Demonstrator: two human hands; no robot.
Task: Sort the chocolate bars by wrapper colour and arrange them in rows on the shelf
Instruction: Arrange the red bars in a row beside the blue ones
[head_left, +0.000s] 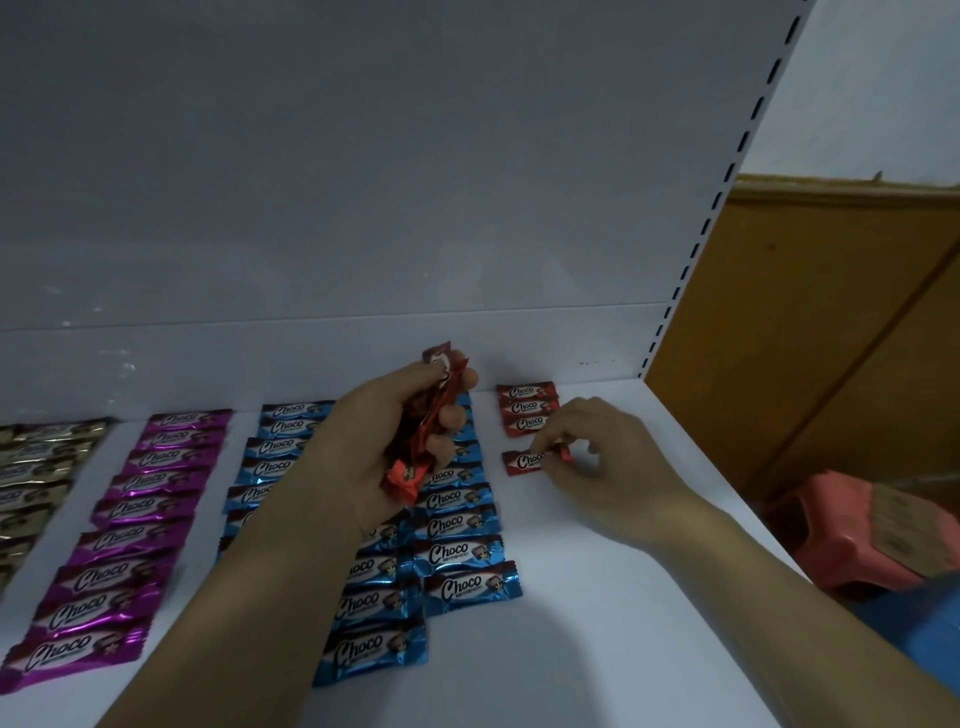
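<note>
Left hand (363, 457) grips a red bundle (434, 410) beside the red row (527, 408), as supply; right hand (602, 457) pinches one bar (522, 462) just in front of it. Likely extending that row.

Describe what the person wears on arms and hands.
The left hand and right hand wear no gloves, and no ring, watch or bracelet shows. The left forearm and right forearm are uncovered to the frame edge; no sleeve shows.

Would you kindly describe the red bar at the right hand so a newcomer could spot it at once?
On the white shelf, the rightmost column, beside the blue bars, holds three red bars packed together. The lone red bar lies nearer, apart from them, and only it is pinched by the right hand.
</note>
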